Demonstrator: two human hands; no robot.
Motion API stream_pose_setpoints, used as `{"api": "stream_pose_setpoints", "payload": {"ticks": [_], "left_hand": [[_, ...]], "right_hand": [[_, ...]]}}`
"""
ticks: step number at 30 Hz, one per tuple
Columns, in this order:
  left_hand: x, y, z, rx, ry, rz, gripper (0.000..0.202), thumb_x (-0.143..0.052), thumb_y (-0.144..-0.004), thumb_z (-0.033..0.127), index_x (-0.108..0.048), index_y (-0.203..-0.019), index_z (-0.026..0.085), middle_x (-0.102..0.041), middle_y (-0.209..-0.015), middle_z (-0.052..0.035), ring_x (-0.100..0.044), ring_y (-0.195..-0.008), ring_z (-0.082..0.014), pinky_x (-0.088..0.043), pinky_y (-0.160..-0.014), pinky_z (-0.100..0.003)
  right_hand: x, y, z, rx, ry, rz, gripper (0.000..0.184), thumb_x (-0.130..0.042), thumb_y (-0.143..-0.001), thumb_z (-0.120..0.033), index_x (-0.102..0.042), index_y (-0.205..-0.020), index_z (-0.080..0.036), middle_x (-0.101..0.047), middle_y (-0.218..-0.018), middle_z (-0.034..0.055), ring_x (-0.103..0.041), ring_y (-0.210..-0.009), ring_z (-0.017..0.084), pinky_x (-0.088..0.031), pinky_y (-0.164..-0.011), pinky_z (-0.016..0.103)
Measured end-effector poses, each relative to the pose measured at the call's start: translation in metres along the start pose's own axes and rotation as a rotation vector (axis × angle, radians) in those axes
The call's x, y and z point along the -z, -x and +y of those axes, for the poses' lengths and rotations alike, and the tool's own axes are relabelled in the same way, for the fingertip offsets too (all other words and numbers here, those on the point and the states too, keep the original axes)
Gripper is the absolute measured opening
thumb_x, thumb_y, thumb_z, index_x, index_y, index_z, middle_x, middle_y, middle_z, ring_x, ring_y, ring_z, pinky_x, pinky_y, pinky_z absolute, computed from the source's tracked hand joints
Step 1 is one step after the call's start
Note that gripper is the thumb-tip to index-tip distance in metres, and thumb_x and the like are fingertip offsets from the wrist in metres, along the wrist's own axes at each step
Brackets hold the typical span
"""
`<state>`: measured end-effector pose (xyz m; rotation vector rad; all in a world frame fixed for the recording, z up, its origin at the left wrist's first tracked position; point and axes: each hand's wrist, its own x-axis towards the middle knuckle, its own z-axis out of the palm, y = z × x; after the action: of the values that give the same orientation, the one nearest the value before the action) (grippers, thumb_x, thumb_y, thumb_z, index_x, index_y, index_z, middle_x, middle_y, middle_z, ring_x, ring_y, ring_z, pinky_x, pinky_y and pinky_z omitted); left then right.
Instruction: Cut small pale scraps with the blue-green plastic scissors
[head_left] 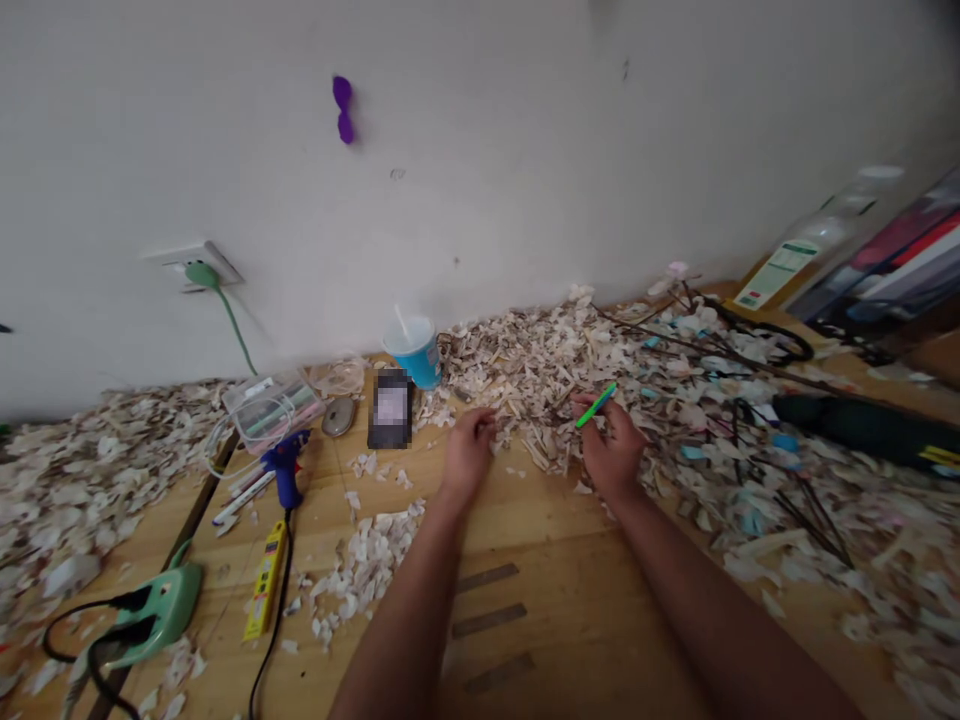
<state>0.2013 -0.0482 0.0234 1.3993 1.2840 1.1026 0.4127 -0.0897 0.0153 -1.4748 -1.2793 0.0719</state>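
Note:
My right hand [613, 450] is closed round a slim, bright green and blue pen-like tool [596, 405], held at a slant. Its exact kind does not show. To the left, my left hand [469, 450] rests low over the wooden table [547, 600], fingers curled together; whatever they may hold is hidden. Just beyond both hands spreads a heap of pale, dry, petal-like flakes [517, 360]. A smaller pile of whitish flakes [375, 555] lies beside my left forearm.
Left of my hands are a blue cup [415, 352], a blue glue gun [285, 470], a yellow packet [266, 580], a clear case [274, 405] and a green power strip [161, 610]. At right stand a bottle [795, 255] and a dark folded umbrella-like bundle [855, 430].

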Motion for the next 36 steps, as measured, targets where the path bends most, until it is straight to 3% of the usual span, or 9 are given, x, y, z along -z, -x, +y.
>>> {"api": "stream_pose_setpoints", "payload": {"ticks": [4,8,11,15,26,36], "left_hand": [[0.004,-0.002,0.005,0.25,0.635,0.053,0.028,-0.076,-0.069,0.015,-0.068,-0.096,0.019,-0.07,-0.093,-0.0056,-0.068,-0.081,-0.015,-0.051,-0.091,-0.035],[0.004,-0.002,0.009,0.296,0.916,0.155,0.027,-0.075,-0.072,0.011,-0.066,-0.096,0.018,-0.072,-0.099,-0.0048,-0.069,-0.097,-0.0136,-0.048,-0.101,-0.029],[0.004,-0.004,0.007,0.25,0.97,0.272,0.021,-0.07,-0.077,0.009,-0.065,-0.094,0.019,-0.072,-0.098,-0.0033,-0.067,-0.103,-0.0131,-0.045,-0.105,-0.027],[0.004,-0.005,0.003,0.166,0.986,0.357,0.018,-0.068,-0.08,0.01,-0.064,-0.093,0.021,-0.072,-0.1,-0.0021,-0.066,-0.107,-0.0122,-0.043,-0.107,-0.026],[-0.003,-0.004,-0.008,0.088,0.921,0.506,0.014,-0.071,-0.076,0.018,-0.06,-0.085,0.021,-0.071,-0.095,-0.0014,-0.066,-0.107,-0.015,-0.044,-0.104,-0.031],[-0.02,0.008,0.002,0.047,1.027,0.496,0.029,-0.074,-0.077,0.025,-0.057,-0.099,0.02,-0.066,-0.105,-0.0035,-0.068,-0.101,-0.0156,-0.047,-0.1,-0.032]], "right_hand": [[0.005,-0.004,0.001,0.095,0.066,-0.045,0.02,-0.053,-0.09,-0.029,-0.064,-0.104,-0.022,-0.071,-0.098,0.009,-0.064,-0.095,0.026,-0.048,-0.088,0.042],[0.007,-0.006,-0.01,0.369,0.272,-0.358,0.026,-0.055,-0.084,-0.024,-0.062,-0.109,-0.021,-0.067,-0.099,0.0093,-0.058,-0.097,0.027,-0.042,-0.087,0.042],[0.002,0.0,-0.021,0.43,0.452,-0.507,0.031,-0.057,-0.081,-0.027,-0.059,-0.111,-0.02,-0.065,-0.108,0.0116,-0.052,-0.101,0.031,-0.037,-0.086,0.044],[-0.006,0.01,-0.031,0.42,0.519,-0.601,0.032,-0.058,-0.079,-0.029,-0.058,-0.11,-0.021,-0.064,-0.109,0.0115,-0.05,-0.101,0.031,-0.034,-0.085,0.043],[-0.009,0.018,-0.042,0.414,0.562,-0.635,0.027,-0.059,-0.079,-0.03,-0.058,-0.104,-0.022,-0.065,-0.102,0.0109,-0.05,-0.098,0.03,-0.032,-0.081,0.042],[-0.011,0.029,-0.07,0.325,0.726,-0.693,0.024,-0.059,-0.083,-0.03,-0.057,-0.103,-0.017,-0.063,-0.104,0.0112,-0.05,-0.101,0.03,-0.03,-0.083,0.04]]}}
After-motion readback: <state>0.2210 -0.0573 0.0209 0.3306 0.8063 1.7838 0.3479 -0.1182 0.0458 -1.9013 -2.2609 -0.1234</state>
